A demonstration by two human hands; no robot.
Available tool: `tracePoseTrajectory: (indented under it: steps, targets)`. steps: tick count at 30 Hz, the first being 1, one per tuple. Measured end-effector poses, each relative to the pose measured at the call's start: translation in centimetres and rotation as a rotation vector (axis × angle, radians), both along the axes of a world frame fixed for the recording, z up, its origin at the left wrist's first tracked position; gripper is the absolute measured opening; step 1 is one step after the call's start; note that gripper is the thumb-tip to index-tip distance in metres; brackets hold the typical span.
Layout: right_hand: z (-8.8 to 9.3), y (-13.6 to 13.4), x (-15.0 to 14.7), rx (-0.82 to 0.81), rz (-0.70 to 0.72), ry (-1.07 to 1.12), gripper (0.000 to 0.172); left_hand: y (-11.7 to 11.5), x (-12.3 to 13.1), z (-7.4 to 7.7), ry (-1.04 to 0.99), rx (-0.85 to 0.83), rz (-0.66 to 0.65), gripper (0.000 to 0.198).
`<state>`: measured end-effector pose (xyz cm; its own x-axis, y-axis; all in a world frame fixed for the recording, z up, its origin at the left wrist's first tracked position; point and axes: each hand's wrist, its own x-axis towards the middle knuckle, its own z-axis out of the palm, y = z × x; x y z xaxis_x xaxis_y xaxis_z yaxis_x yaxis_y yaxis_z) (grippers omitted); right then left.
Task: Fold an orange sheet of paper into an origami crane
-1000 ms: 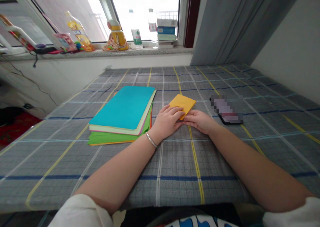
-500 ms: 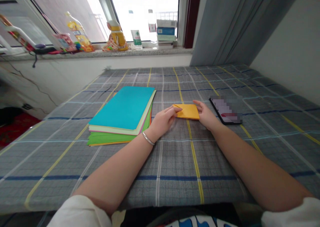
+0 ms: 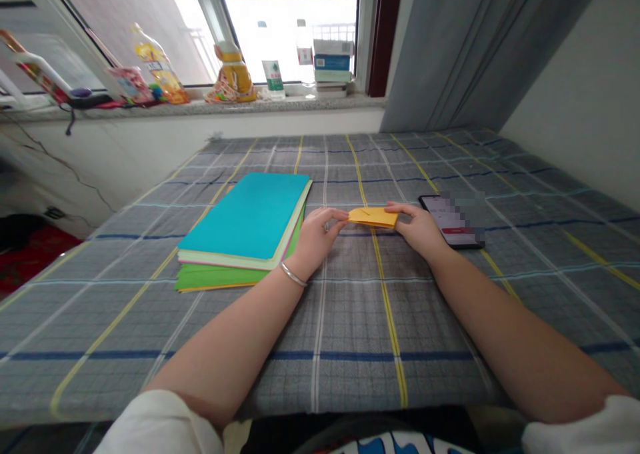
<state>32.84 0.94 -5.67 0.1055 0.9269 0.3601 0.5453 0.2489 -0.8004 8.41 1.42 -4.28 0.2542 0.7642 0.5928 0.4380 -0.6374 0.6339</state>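
A folded piece of yellow-orange paper (image 3: 371, 217) is held between my two hands, its layers slightly parted along the near edge. My left hand (image 3: 321, 235) pinches its left end between thumb and fingers. On the other side, my right hand (image 3: 416, 227) grips the right end, thumb below and fingers on top. Left of my hands lies a stack of coloured paper (image 3: 245, 217), with a blue sheet on top and white, pink and green sheets under it. A phone (image 3: 453, 224) rests just beyond my right hand, its screen partly blurred.
A grey checked cloth (image 3: 350, 321) covers the table. On the windowsill (image 3: 295, 105) at the back stand a yellow bottle (image 3: 157, 67), a tube (image 3: 273, 79) and stacked boxes (image 3: 333, 61). A grey curtain (image 3: 450, 47) hangs at the right.
The folded paper has tilted up, so its near edge shows. My left fingers have shifted from its top to its left end, and my right fingers have closed on the right end.
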Motion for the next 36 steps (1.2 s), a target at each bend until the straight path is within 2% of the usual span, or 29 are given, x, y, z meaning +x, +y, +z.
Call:
tracePoseTrajectory:
  steps: [2,5,9,13,15,20,27,30,36]
  targets:
    - [0.0,0.0,-0.1,0.01,0.002,0.034,0.02,0.2,0.0,-0.1,-0.078,-0.048,0.048,0.004]
    - [0.0,0.1,-0.3,-0.02,0.032,0.195,0.023,0.5,0.0,-0.1,-0.238,-0.167,0.079,0.006]
    - [0.3,0.2,-0.6,-0.059,0.043,0.327,0.031,0.6,0.2,0.0,-0.407,-0.279,0.058,0.013]
    - [0.7,0.1,-0.6,-0.096,0.051,0.34,0.04,0.6,0.3,-0.4,-0.449,-0.322,-0.004,0.021]
    - [0.8,0.0,-0.5,-0.151,0.07,0.322,0.039,0.7,0.2,-0.7,-0.367,-0.336,0.005,0.022]
    - [0.9,-0.2,-0.3,-0.363,0.099,0.276,0.024,1.0,-0.3,-1.2,-0.003,-0.398,0.132,0.027]
    - [0.9,-0.4,-0.1,-0.494,0.166,0.078,0.022,0.2,-0.3,-0.3,0.285,-0.329,0.225,0.029]
    - [1.1,-0.6,0.0,-0.498,0.163,-0.098,0.025,-0.1,-0.2,0.0,0.404,-0.295,0.23,0.024]
    - [1.7,-1.1,-1.0,-0.355,0.077,-0.525,0.026,-0.7,0.1,0.5,0.654,-0.151,0.274,0.023]
